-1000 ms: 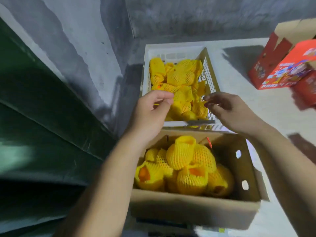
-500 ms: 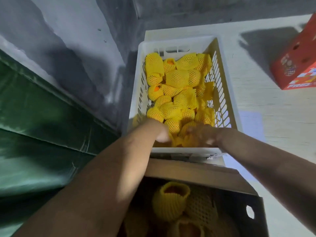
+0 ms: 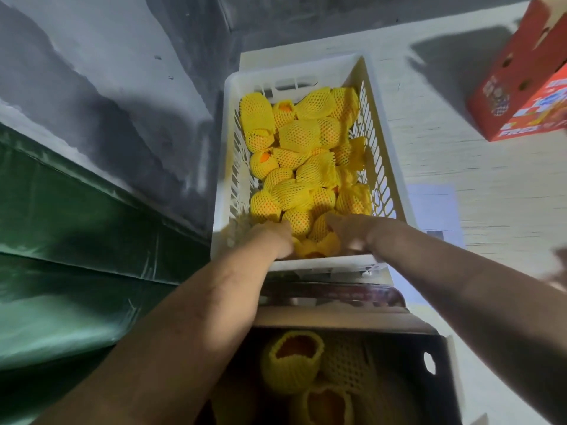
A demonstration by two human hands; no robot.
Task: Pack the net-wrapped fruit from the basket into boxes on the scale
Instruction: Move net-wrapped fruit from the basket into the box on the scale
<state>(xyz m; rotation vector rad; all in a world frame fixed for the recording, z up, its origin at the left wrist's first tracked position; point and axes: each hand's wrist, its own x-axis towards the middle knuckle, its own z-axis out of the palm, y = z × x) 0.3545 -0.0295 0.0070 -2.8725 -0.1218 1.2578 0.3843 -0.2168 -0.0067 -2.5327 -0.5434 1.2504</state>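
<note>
A white plastic basket [image 3: 225,167] holds several fruits in yellow foam nets [image 3: 306,136]. Both my hands reach into its near end. My left hand [image 3: 273,237] dips among the fruit by the near wall, its fingers hidden. My right hand [image 3: 349,231] curls over a net-wrapped fruit [image 3: 319,243] that lies between the two hands. Below, an open cardboard box [image 3: 337,322] holds more netted fruit [image 3: 291,366]. A dark strip of the scale [image 3: 331,294] shows between the basket and the box.
A red printed carton [image 3: 521,87] lies at the top right on the pale surface [image 3: 460,148]. A sheet of paper [image 3: 432,210] lies right of the basket. A grey wall [image 3: 107,87] and a green tarp [image 3: 61,240] close off the left side.
Both hands have gone from above the basket's near rim down into the fruit. My view has tilted forward, so the box now sits at the bottom edge.
</note>
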